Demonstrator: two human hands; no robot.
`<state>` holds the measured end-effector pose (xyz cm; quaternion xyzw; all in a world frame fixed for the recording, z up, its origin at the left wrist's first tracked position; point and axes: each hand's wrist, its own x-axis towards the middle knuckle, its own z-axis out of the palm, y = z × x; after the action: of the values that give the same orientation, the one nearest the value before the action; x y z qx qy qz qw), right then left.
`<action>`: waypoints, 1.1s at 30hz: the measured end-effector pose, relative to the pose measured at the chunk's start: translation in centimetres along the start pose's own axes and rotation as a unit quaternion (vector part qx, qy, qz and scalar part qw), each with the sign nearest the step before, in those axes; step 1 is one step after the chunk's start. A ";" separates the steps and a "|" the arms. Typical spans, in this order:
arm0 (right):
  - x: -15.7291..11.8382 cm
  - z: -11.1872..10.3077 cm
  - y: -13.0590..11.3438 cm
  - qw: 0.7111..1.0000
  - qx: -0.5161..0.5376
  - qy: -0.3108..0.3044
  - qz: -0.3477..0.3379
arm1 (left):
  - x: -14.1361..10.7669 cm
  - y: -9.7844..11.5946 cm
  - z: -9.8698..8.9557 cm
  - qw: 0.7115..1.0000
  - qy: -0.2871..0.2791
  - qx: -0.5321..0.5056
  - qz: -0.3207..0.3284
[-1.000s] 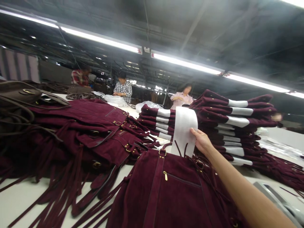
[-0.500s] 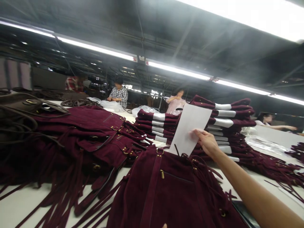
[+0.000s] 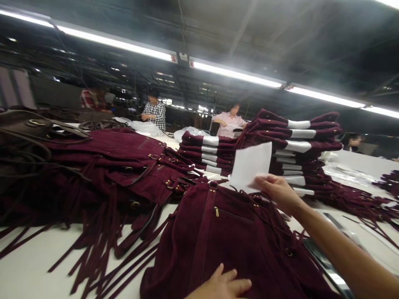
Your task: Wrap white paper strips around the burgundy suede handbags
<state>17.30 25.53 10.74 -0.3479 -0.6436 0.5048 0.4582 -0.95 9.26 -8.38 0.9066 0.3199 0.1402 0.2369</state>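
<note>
My right hand (image 3: 274, 189) pinches a white sheet of paper (image 3: 252, 164) by its lower right part, just behind the top edge of a burgundy bag (image 3: 237, 245). The sheet's lower end is hidden behind the bag's top. At the bottom of the view my left hand (image 3: 222, 285) lies on the bag's front with its fingers spread. A brass zipper pull (image 3: 216, 211) and a vertical strap show on that front. Thin burgundy cords hang from the bag's right side.
More burgundy bags (image 3: 124, 162) with trailing straps lie at the left, beside a dark brown bag (image 3: 28, 128). Behind my right hand stands a tall stack of folded burgundy bags (image 3: 324, 143) with white bands. Several co-workers, one in a checked shirt (image 3: 158, 114), stand across the white table (image 3: 28, 253).
My right hand and the paper have moved lower, and less of the sheet shows above the bag. My left hand has come up into view onto the bag's front.
</note>
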 end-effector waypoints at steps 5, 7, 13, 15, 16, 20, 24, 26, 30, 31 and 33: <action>-7.9 -1.9 5.9 0.994 -0.101 -0.009 0.030 | -1.4 1.3 -0.6 0.997 0.030 0.063 0.012; -9.5 -1.7 7.3 0.987 -0.159 -0.027 0.012 | -1.8 2.1 -1.2 0.996 0.029 0.081 0.008; -12.2 1.5 8.2 0.887 -0.428 -0.136 -0.108 | -2.2 3.9 -2.7 0.997 0.050 0.060 0.002; -12.9 2.6 8.4 0.829 -0.527 -0.126 -0.140 | -2.2 4.1 -2.8 0.998 0.046 0.043 -0.015; -13.2 3.1 8.6 0.803 -0.564 -0.122 -0.146 | -2.3 4.3 -2.8 0.998 0.044 0.036 -0.021; -14.0 3.9 9.1 0.761 -0.616 -0.145 -0.144 | -2.5 5.0 -2.9 0.997 0.059 0.004 -0.043; -14.9 3.4 8.9 0.789 -0.580 -0.182 -0.086 | -3.0 6.3 -3.5 0.992 0.105 -0.010 -0.068; -15.6 3.1 8.7 0.804 -0.561 -0.189 -0.050 | -3.2 6.8 -3.5 0.989 0.130 0.013 -0.067; -16.8 2.4 8.3 0.834 -0.513 -0.202 -0.027 | -3.6 7.1 -2.9 0.966 0.218 0.127 -0.058; -17.1 2.2 8.2 0.838 -0.505 -0.207 -0.026 | -3.6 7.1 -2.7 0.954 0.247 0.164 -0.041; -17.7 2.0 8.0 0.840 -0.494 -0.221 -0.031 | -3.8 7.0 -2.4 0.928 0.289 0.234 -0.001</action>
<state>21.26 10.71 -1.42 -0.3871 -0.9022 0.1693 0.0864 -1.20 2.85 -3.08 0.8564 0.3990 0.3168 -0.0844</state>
